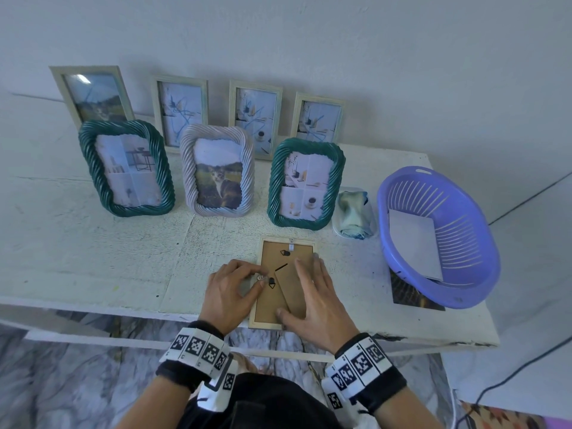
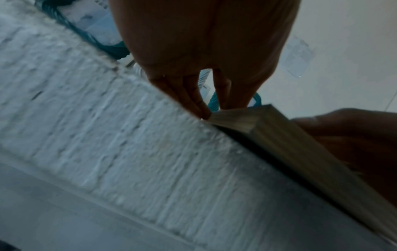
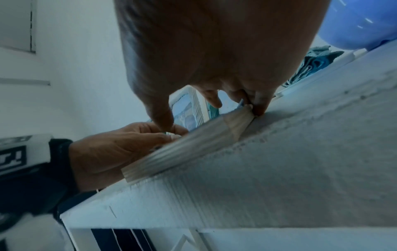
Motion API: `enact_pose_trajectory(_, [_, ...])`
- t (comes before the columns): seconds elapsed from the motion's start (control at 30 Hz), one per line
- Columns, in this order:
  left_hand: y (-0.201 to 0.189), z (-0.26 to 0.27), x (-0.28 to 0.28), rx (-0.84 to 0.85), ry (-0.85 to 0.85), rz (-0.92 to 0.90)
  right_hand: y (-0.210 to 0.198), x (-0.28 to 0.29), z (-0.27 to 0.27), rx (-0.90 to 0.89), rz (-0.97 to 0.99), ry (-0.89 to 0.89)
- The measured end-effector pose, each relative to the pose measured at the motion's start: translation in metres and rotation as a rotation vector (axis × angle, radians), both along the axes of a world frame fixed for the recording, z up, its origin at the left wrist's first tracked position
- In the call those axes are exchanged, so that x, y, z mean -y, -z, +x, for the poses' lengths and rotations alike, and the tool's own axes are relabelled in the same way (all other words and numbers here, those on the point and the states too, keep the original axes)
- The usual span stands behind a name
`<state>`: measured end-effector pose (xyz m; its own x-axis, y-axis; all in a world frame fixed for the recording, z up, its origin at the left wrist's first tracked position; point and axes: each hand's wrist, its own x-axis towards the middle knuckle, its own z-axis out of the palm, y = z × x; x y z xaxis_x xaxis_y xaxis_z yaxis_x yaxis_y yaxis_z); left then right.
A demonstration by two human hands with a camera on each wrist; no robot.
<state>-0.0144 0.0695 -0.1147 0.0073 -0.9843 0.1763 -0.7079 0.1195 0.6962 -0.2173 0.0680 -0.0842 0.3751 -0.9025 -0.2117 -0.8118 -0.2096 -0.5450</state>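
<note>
Picture frame (image 1: 274, 258), face-down at the front edge of the tabletop (image 1: 123, 258), may skid off if the left hand (image 1: 230, 292) pinching its tab (image 1: 261, 277) out-pulls the flat, spread right hand (image 1: 315, 301) pinning it.

A person bends over a white table (image 1: 93, 258) where a pale wooden picture frame (image 1: 271, 261) lies face down, its brown backing up. The left hand (image 1: 230, 292) curls its fingertips and thumb into a pinch at the black turn clip (image 1: 272, 282) on the backing's left edge (a second clip (image 1: 285, 252) sits near the top). The right hand (image 1: 315, 301) lies flat, fingers straight, over the folded stand flap (image 1: 289, 289). Behind stand three twisted-rim frames (image 1: 218, 171), and to the right a purple basket (image 1: 464, 236) holds a grey card (image 1: 414, 243).
</note>
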Motion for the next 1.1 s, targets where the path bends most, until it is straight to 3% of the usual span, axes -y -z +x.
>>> enact_pose_trajectory(0.1, [-0.014, -0.005, -0.001, -0.095, -0.016, 0.004, -0.004, 0.003, -0.003, 0.158, 0.053, 0.027])
enact_pose_trajectory(0.27, [-0.057, -0.017, 0.005, -0.264, -0.090, 0.031, -0.029, 0.010, -0.011, 0.464, 0.158, 0.224])
enact_pose_trajectory(0.33, [-0.083, -0.027, 0.007, -0.409, -0.091, 0.073, -0.040, 0.009, -0.015, 0.528, 0.138, 0.287])
enact_pose_trajectory(0.43, [-0.109, -0.043, 0.009, -0.743, 0.046, 0.227, -0.059, 0.004, -0.025, 0.677, 0.155, 0.439])
enact_pose_trajectory(0.57, [-0.090, -0.048, 0.017, -0.616, 0.117, 0.277, -0.071, -0.002, -0.043, 0.742, 0.132, 0.562])
enact_pose_trajectory(0.7, [-0.055, -0.050, 0.025, -0.440, 0.093, 0.349, -0.054, -0.001, -0.055, 0.845, 0.209, 0.689])
enact_pose_trajectory(0.8, [-0.048, -0.051, 0.026, -0.617, 0.032, 0.470, -0.049, 0.003, -0.053, 1.009, 0.342, 0.733])
enact_pose_trajectory(0.9, [-0.057, -0.050, 0.025, -0.888, -0.053, 0.479, -0.049, 0.009, -0.046, 1.104, 0.468, 0.711])
enact_pose_trajectory(0.97, [-0.060, -0.043, 0.023, -1.002, -0.079, 0.420, -0.047, 0.017, -0.042, 1.058, 0.419, 0.674])
enact_pose_trajectory(1.0, [-0.060, -0.038, 0.023, -1.002, -0.095, 0.377, -0.047, 0.025, -0.041, 0.939, 0.304, 0.633])
enact_pose_trajectory(1.1, [-0.057, -0.023, 0.021, -0.947, -0.143, 0.296, -0.041, 0.056, -0.039, 0.383, -0.176, 0.466])
